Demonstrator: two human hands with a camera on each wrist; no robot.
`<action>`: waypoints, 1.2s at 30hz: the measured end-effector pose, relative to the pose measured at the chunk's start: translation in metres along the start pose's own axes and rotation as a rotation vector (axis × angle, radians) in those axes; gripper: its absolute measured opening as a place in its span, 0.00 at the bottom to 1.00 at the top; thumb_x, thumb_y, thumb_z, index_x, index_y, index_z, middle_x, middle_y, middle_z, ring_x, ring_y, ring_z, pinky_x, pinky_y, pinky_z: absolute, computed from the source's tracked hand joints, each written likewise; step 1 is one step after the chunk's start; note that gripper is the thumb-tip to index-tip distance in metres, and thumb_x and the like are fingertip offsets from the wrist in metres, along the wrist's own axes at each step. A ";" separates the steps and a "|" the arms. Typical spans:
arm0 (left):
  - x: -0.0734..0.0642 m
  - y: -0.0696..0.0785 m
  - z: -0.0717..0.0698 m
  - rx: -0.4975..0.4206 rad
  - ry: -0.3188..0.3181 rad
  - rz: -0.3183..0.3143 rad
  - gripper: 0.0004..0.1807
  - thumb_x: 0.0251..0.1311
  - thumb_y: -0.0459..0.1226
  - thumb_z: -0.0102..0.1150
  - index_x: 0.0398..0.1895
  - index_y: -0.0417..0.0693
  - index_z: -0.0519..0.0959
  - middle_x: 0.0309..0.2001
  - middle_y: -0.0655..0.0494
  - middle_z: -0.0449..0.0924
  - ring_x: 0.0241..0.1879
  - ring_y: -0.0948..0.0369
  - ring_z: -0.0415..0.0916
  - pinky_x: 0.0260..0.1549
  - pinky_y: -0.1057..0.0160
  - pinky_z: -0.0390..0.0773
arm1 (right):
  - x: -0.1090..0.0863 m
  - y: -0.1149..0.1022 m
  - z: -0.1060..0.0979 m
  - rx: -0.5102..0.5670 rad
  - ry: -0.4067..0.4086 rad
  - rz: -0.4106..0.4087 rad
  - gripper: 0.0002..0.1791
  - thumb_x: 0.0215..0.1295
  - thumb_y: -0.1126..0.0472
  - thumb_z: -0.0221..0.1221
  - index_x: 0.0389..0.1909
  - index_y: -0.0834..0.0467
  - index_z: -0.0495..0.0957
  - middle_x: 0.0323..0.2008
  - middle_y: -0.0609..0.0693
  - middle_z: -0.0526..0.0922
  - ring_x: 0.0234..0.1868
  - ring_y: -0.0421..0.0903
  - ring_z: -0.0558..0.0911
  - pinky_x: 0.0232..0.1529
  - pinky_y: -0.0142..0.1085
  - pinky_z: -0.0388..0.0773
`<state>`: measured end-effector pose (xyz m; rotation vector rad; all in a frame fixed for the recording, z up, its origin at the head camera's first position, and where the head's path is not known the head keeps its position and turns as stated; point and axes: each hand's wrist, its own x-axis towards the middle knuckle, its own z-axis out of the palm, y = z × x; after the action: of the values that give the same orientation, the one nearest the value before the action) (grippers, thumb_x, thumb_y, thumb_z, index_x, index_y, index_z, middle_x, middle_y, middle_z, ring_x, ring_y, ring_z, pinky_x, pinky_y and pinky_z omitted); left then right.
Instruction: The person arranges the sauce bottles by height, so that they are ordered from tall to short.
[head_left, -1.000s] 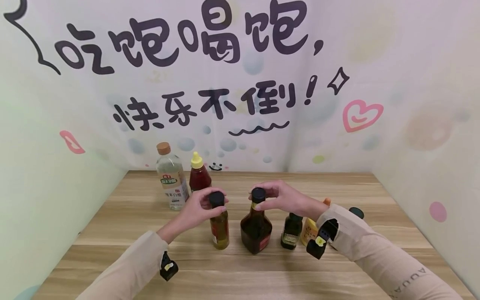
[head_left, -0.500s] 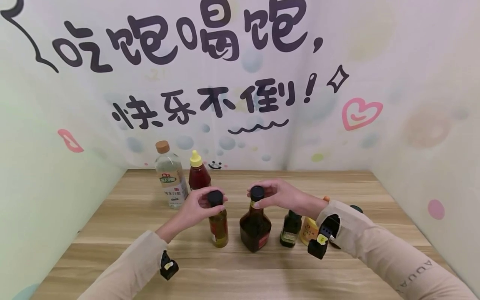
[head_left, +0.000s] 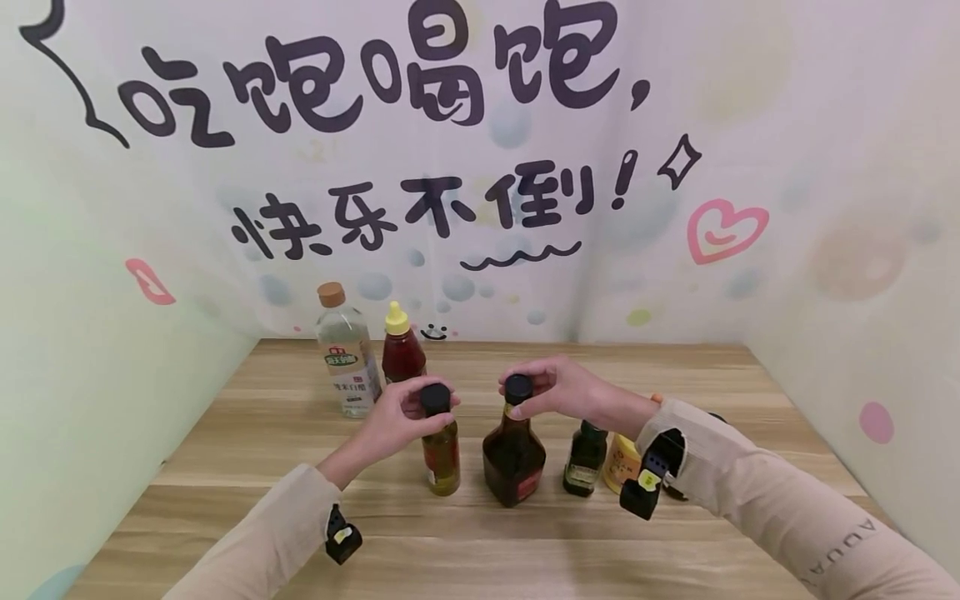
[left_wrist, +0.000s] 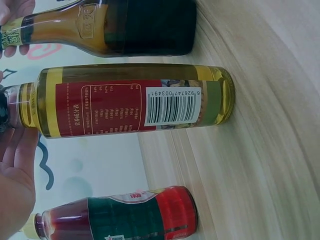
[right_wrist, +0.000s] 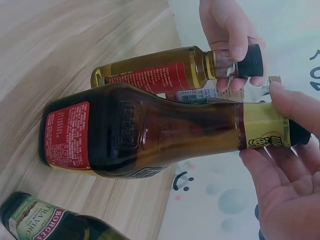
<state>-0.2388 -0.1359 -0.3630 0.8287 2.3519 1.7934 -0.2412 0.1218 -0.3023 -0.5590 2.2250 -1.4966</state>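
Note:
My left hand [head_left: 393, 421] grips the neck of a slim bottle of yellow liquid [left_wrist: 135, 102], just under its black cap. A red label with a barcode wraps that bottle. To its right, my right hand [head_left: 555, 390] holds a dark brown sauce bottle [right_wrist: 130, 132] by its neck, thumb on the yellow neck band. This bottle is broad and angular, with a red label low on its side. Both bottles stand upright on the wooden table, a narrow gap between them. In the right wrist view, the left thumb presses against the slim bottle's neck.
Behind my left hand stand a clear bottle with a brown cap [head_left: 347, 358] and a red sauce bottle with a yellow nozzle [head_left: 403, 354]. A dark green Borges bottle [head_left: 585, 460] and a yellow container [head_left: 622, 462] are at right, partly under my forearm. A printed cloth backs the table [head_left: 450, 558].
Both hands keep their grip on the two bottles, which have stayed in place. Only the head view has shifted slightly.

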 end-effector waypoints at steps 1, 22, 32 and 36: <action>0.000 0.000 0.000 0.001 0.001 0.000 0.18 0.52 0.32 0.60 0.46 0.37 0.72 0.42 0.43 0.78 0.39 0.59 0.77 0.39 0.64 0.75 | 0.000 0.000 0.000 -0.003 0.004 0.001 0.24 0.47 0.65 0.66 0.49 0.58 0.75 0.43 0.53 0.79 0.43 0.46 0.78 0.43 0.39 0.74; -0.001 0.003 0.002 -0.034 0.013 0.022 0.17 0.52 0.31 0.59 0.47 0.36 0.72 0.42 0.41 0.78 0.41 0.47 0.75 0.38 0.65 0.76 | 0.004 -0.013 -0.003 -0.033 0.085 -0.010 0.24 0.47 0.64 0.65 0.49 0.59 0.75 0.42 0.55 0.80 0.43 0.46 0.78 0.46 0.42 0.72; -0.001 0.002 0.002 -0.022 0.002 0.017 0.17 0.52 0.31 0.59 0.46 0.37 0.72 0.42 0.41 0.78 0.39 0.59 0.77 0.39 0.65 0.75 | 0.008 -0.031 -0.012 -0.105 0.111 -0.027 0.23 0.50 0.66 0.63 0.50 0.62 0.73 0.40 0.57 0.80 0.40 0.46 0.78 0.45 0.41 0.72; -0.002 0.001 0.002 -0.030 -0.005 0.015 0.17 0.53 0.32 0.59 0.47 0.37 0.71 0.43 0.39 0.77 0.41 0.54 0.76 0.39 0.65 0.75 | 0.013 -0.040 -0.016 -0.137 0.123 -0.050 0.23 0.51 0.65 0.62 0.51 0.61 0.72 0.42 0.58 0.79 0.42 0.47 0.77 0.46 0.42 0.72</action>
<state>-0.2363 -0.1348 -0.3630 0.8477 2.3160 1.8252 -0.2566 0.1137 -0.2609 -0.5826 2.4396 -1.4457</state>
